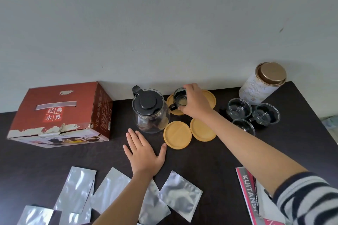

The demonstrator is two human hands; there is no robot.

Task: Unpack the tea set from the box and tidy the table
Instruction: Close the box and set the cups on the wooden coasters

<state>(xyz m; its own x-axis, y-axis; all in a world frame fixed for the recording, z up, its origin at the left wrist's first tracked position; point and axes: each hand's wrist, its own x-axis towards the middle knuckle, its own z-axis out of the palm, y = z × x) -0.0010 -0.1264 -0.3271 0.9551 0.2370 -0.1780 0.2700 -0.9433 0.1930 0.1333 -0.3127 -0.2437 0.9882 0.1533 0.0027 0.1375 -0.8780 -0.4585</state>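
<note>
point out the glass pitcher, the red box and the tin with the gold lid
glass pitcher (148,105), head view, on its black lid
red box (53,109), head view, on its top face
tin (271,73), head view, on its gold lid

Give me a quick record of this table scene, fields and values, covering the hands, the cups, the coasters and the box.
right hand: grips a glass cup from above, over the far left coaster
left hand: flat on the table, fingers spread
coasters: four wooden, two in front bare, e.g.
other cups: three glass, grouped right
jug: glass, black lid on
box: red, torn, closed, at left
pouches: silver, scattered near edge
</note>
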